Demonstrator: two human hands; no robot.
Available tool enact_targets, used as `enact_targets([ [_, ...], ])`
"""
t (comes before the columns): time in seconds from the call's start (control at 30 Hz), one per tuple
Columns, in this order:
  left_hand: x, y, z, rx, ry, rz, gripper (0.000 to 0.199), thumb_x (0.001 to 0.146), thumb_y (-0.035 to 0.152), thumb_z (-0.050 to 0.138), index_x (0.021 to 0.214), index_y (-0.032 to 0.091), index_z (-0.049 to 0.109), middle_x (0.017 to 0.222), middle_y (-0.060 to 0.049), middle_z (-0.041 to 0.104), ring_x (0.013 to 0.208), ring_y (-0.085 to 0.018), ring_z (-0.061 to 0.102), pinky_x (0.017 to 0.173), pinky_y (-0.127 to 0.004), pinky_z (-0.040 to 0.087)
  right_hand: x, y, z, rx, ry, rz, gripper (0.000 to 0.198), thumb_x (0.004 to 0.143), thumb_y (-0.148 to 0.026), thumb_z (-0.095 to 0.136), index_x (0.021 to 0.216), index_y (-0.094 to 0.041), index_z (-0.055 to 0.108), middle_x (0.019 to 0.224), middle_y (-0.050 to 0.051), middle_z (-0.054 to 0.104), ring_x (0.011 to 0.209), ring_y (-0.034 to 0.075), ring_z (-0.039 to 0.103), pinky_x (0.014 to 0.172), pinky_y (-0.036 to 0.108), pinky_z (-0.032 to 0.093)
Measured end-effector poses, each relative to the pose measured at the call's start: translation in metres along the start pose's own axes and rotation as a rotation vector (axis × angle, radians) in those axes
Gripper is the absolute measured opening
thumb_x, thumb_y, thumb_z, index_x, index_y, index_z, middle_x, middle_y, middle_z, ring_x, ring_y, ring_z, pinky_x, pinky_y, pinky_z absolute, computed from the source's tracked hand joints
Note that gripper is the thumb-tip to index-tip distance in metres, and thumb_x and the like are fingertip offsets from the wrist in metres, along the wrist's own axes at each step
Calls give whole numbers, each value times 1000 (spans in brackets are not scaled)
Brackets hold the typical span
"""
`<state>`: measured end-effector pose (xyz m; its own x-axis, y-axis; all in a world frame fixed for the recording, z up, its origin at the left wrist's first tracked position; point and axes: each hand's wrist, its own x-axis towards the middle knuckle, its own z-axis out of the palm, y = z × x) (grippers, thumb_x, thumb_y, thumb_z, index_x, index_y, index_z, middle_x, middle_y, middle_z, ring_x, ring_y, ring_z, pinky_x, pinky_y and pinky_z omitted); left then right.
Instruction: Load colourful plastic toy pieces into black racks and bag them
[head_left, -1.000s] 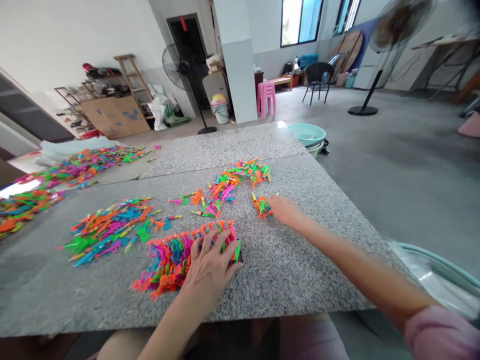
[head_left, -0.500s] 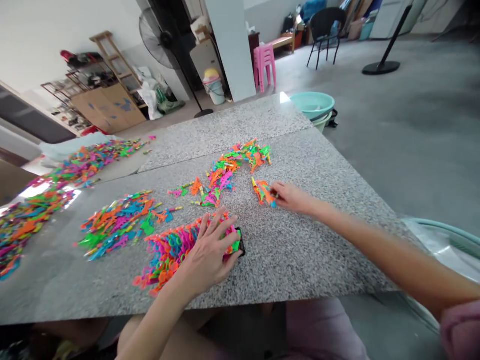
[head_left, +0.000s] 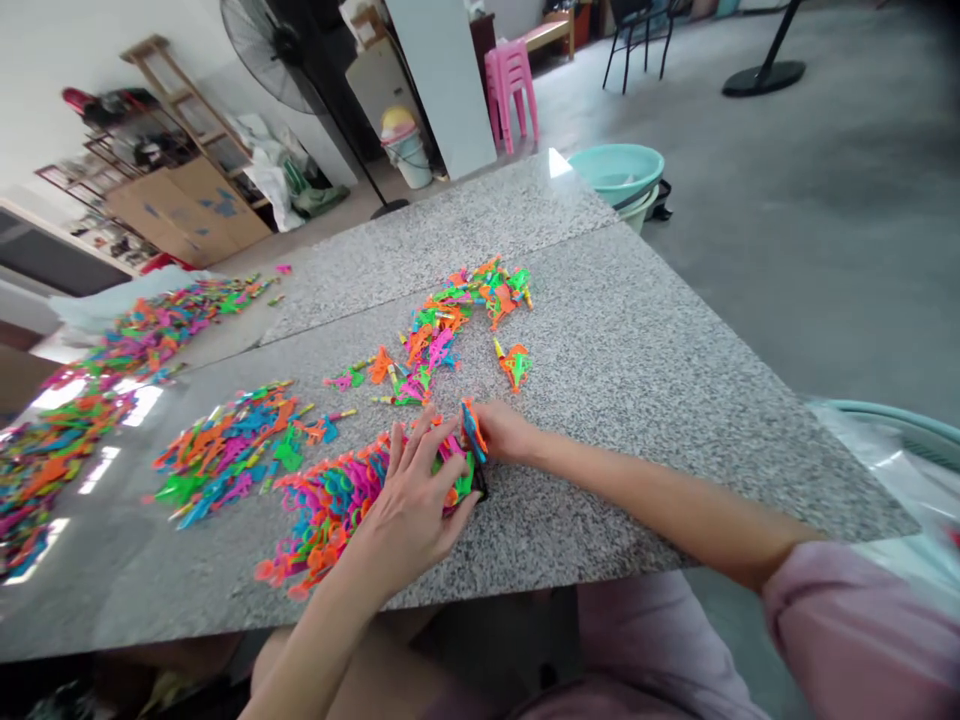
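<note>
A tight row of small bright plastic toys, stacked upright side by side, lies near the table's front edge. Over its right end my left hand is laid, fingers spread on the far side and thumb on the near side, bracing the row. A black holder edge shows at that end, mostly hidden. My right hand pinches a blue and orange plastic toy upright just beside the row's right end. Behind it, a loose orange and green toy with a yellow tip lies on the table.
Loose toys form a curved pile beyond the row, another pile to its left, and a large heap farther left. The speckled stone table ends at the right. Teal basins stand beyond its edge.
My right hand has picked up a toy and drawn it left and nearer, to the row's right end. One orange and green toy stays behind. My left hand keeps its place on the row.
</note>
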<state>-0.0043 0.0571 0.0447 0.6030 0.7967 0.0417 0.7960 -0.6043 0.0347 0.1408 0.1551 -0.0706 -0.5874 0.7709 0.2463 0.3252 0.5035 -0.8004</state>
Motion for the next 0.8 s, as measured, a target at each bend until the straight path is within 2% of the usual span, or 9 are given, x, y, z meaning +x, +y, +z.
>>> enact_targets([
  [0.2,-1,1,1,-25,81,-2,10,86,22,60,96,19,60,143,-16,32,144,-40,23,116,-67,16,4,-24,-9,-259,-115,15,25,85,-17,60,108,-16,68,85,8,72,75,21,64,67,26,43],
  [0.3,-1,0,1,-25,97,8,11,85,22,61,95,19,61,144,-16,30,141,-40,25,115,-67,21,1,-26,-4,-272,-76,46,24,87,-20,59,110,-17,67,86,7,73,74,21,64,67,25,42],
  [0.53,1,0,-6,41,121,30,12,82,26,65,91,18,64,135,-16,40,132,-38,39,111,-66,26,-5,-40,0,-245,26,78,18,87,-22,63,104,-19,69,80,2,71,74,17,65,64,22,37],
  [0.63,-3,19,-14,72,93,162,23,82,30,66,102,18,64,135,-16,45,134,-35,40,115,-61,25,-40,-45,1,-247,86,108,19,86,-17,59,103,-18,69,82,5,73,70,18,64,62,23,37],
  [0.73,-19,51,-12,162,173,303,47,88,38,64,129,18,55,140,-15,49,139,-32,35,120,-61,6,-101,-37,2,-231,224,202,16,84,-19,56,95,-17,67,79,6,72,65,19,63,59,25,36],
  [0.8,-36,70,2,160,291,282,62,87,48,64,141,23,46,146,-13,46,142,-32,32,118,-63,-5,-144,-27,-1,-217,354,277,12,83,-23,54,84,-18,65,72,5,69,63,19,61,59,25,36],
])
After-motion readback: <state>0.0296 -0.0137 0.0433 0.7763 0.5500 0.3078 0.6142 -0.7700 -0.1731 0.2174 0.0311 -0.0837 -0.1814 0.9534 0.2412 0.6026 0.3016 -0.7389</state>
